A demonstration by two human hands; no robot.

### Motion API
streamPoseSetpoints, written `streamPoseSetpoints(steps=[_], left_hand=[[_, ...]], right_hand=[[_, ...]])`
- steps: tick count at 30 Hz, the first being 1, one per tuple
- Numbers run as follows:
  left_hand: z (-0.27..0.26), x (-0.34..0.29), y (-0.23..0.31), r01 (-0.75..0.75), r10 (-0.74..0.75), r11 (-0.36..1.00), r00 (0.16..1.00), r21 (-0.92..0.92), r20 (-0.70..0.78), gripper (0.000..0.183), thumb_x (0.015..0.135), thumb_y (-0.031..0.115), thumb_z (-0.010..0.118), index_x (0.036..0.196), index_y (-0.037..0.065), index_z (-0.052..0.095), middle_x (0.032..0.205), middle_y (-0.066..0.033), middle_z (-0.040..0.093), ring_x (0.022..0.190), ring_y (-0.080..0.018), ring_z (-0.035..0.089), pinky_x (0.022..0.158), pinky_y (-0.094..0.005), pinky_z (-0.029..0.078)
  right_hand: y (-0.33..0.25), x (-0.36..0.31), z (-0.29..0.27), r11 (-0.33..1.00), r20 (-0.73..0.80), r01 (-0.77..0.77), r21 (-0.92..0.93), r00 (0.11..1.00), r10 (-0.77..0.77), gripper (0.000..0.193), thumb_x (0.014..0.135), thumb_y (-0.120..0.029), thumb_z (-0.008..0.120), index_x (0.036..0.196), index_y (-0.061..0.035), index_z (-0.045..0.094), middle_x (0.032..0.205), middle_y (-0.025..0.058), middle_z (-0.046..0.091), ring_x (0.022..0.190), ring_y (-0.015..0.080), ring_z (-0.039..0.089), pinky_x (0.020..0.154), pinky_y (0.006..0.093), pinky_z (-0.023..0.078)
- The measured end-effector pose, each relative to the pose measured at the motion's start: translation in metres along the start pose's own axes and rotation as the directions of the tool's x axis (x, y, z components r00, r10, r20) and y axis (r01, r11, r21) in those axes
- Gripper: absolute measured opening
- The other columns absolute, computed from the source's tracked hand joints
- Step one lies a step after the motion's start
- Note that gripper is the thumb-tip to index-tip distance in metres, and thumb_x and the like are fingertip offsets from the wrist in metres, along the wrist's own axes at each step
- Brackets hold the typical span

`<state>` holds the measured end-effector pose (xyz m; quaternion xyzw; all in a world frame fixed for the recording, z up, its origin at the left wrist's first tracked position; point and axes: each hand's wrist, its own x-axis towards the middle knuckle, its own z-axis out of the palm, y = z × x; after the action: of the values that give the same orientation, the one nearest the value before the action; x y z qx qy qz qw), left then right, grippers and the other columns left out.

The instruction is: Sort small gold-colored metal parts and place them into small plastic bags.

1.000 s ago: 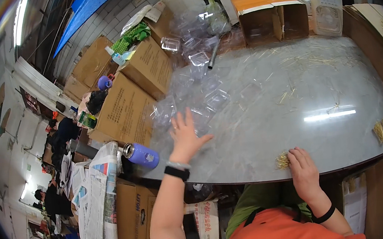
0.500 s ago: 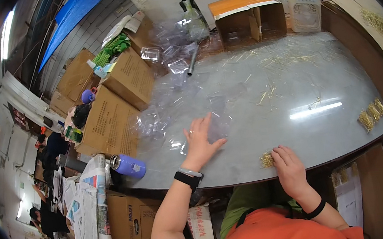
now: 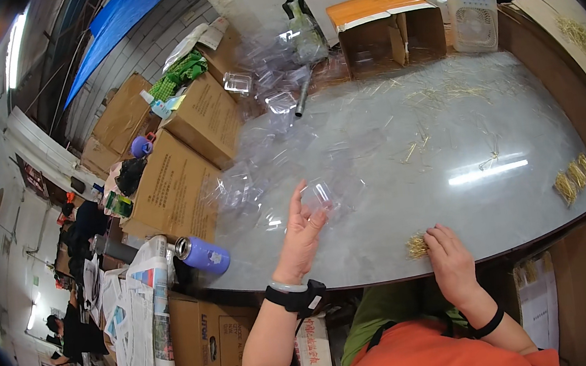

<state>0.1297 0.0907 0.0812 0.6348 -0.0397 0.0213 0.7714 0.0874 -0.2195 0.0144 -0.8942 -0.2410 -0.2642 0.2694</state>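
Observation:
My left hand [image 3: 301,238] is raised over the grey tabletop, with a small clear plastic box [image 3: 319,193] pinched between thumb and fingers. At the table's near edge, my right hand [image 3: 452,260] curls its fingers round one side of a short bundle of thin gold-coloured wire pieces [image 3: 417,246]. The palm side of that hand is hidden. Beyond the left hand lies a loose spread of clear plastic boxes [image 3: 239,185]. Several more gold bundles [image 3: 573,180] lie side by side near the table's right edge.
Scattered gold wires [image 3: 459,88] lie across the far part of the table [image 3: 396,200]. A purple bottle [image 3: 204,255] rests at the left edge, beside cardboard boxes [image 3: 167,186]. At the back stand an open carton [image 3: 388,31] and a white fan [image 3: 473,18]. Other people are far left.
My left hand has drawn back slightly and turned, closing from spread fingers onto a clear plastic box. The right hand stays at the gold bundle. The whole view has shifted a little.

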Motion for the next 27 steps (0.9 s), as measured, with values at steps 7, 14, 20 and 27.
streamPoseSetpoints(steps=[7,14,20,27], left_hand=[[0.032,-0.045,0.01,0.2,-0.178,0.909,0.979,-0.365,0.094,0.063,0.104,0.025,0.063,0.153,0.013,0.026,0.145,-0.0274,0.048,0.133,-0.0414,0.055,0.113,-0.0517,0.048],[0.055,-0.076,-0.018,0.152,-0.153,0.936,0.988,-0.317,0.023,0.06,0.104,0.029,0.061,0.151,0.013,0.027,0.139,-0.0238,0.052,0.13,-0.0403,0.056,0.111,-0.0517,0.049],[0.07,-0.078,-0.019,0.207,-0.203,0.912,0.978,-0.354,0.048,0.056,0.109,0.04,0.05,0.152,0.013,0.026,0.137,-0.0236,0.053,0.125,-0.0379,0.06,0.109,-0.0514,0.049],[0.08,-0.087,-0.021,0.229,-0.236,0.892,0.971,-0.389,0.03,0.056,0.11,0.049,0.041,0.151,0.014,0.028,0.133,-0.0254,0.056,0.123,-0.0375,0.061,0.109,-0.0507,0.05]], right_hand=[[0.007,-0.002,0.001,0.999,0.027,-0.048,0.001,0.998,0.048,0.031,0.089,0.002,0.064,0.12,0.0025,0.062,0.124,0.0167,0.064,0.123,0.0409,0.061,0.101,0.0464,0.053],[0.006,0.003,-0.001,0.971,0.036,-0.208,0.122,0.978,0.205,0.028,0.095,-0.004,0.064,0.122,0.0027,0.062,0.137,0.0205,0.058,0.134,0.0449,0.051,0.109,0.0494,0.046],[0.011,0.008,-0.012,0.984,0.012,-0.171,0.05,0.985,0.171,0.022,0.094,-0.004,0.066,0.116,0.0004,0.065,0.13,0.0193,0.062,0.128,0.0437,0.055,0.109,0.0506,0.045],[0.014,0.009,-0.007,0.987,-0.072,-0.108,0.123,0.991,0.117,0.02,0.09,-0.004,0.07,0.109,-0.0039,0.068,0.113,0.0144,0.067,0.115,0.0397,0.062,0.101,0.0481,0.049]])
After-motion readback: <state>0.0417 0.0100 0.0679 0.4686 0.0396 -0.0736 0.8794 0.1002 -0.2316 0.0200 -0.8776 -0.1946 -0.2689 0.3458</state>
